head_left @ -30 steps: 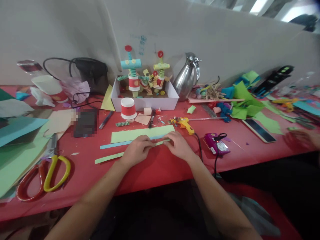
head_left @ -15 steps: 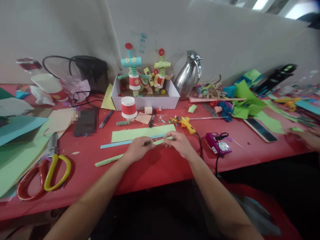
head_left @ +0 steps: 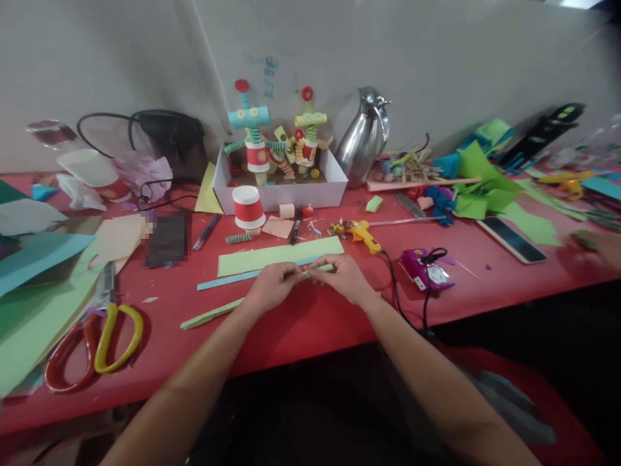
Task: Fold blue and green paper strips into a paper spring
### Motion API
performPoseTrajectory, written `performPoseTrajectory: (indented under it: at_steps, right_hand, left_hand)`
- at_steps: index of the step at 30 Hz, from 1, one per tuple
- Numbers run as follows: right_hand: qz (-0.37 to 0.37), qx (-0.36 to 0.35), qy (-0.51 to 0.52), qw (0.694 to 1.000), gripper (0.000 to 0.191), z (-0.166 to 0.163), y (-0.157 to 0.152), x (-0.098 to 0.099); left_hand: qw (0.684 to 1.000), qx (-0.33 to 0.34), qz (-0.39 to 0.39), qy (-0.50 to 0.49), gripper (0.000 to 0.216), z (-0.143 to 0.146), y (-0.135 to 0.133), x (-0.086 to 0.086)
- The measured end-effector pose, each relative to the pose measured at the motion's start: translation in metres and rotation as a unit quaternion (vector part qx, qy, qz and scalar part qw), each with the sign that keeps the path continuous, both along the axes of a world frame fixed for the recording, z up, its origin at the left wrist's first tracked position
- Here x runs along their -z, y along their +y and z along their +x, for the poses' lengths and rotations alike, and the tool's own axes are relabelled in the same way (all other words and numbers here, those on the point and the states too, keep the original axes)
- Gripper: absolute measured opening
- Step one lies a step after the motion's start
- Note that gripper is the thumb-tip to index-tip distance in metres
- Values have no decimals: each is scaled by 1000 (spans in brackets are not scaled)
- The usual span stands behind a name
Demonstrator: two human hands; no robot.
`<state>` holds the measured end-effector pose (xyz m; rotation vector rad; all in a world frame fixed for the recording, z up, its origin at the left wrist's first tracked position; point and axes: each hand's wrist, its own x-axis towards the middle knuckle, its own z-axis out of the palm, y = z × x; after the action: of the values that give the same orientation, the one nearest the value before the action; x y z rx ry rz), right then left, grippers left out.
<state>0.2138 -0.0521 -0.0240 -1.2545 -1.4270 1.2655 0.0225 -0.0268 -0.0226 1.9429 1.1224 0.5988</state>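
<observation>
My left hand [head_left: 272, 283] and my right hand [head_left: 343, 278] are close together above the red table, thumbs and fingertips pinching a narrow light green paper strip [head_left: 211, 314]. Its long end seems to run out to the left behind my left wrist; whether that is one continuous strip is hidden. A short bit shows beyond my right fingers. Just behind my hands lie a thin blue paper strip [head_left: 226, 281] and a wider light green paper strip [head_left: 279, 255]. Farther back are a small green paper spring [head_left: 239, 238] and a red and white paper cup [head_left: 248, 208].
Scissors [head_left: 94, 343] lie at left beside stacked coloured paper [head_left: 46, 310]. A yellow glue gun [head_left: 363, 237] trails a cable near a purple device [head_left: 425, 268]. Behind stand a white box [head_left: 286, 197] with paper-cup figures and a steel jug [head_left: 361, 142]. A phone [head_left: 512, 239] lies at right.
My hands have come closer together along the green paper strip, so less of it shows between them. The view has shifted slightly.
</observation>
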Motion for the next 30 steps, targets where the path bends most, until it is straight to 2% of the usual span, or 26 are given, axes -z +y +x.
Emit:
performPoseTrajectory:
  at_steps: [4, 10, 15, 21, 23, 25, 28, 30]
  right_hand:
    - [-28, 4, 40, 999, 30, -5, 2, 0]
    - [-39, 46, 72, 996, 31, -4, 5, 2]
    - [-38, 70, 71, 994, 29, -2, 4, 5]
    - [-34, 77, 64, 994, 30, -2, 2, 7]
    - [-16, 82, 37, 996, 27, 0, 4, 9]
    - [6, 94, 1, 996, 22, 2, 6, 12]
    - [27, 104, -62, 992, 18, 4, 8, 19]
    - [35, 102, -111, 988, 17, 4, 7, 20]
  left_hand:
    - [1000, -7, -2, 4, 25, 1, 0, -3]
    - [996, -3, -74, -45, 25, -3, 3, -2]
    - [997, -40, -58, -43, 25, -6, 2, 3]
    - [997, -27, -61, -39, 28, -5, 1, 1]
    - [999, -33, -20, -12, 25, -4, -2, -1]
    - [998, -36, 52, 15, 23, -2, -6, -2]
    - [983, -34, 174, 46, 20, 1, -11, 2]
    - [973, -28, 220, 59, 20, 2, -13, 6]
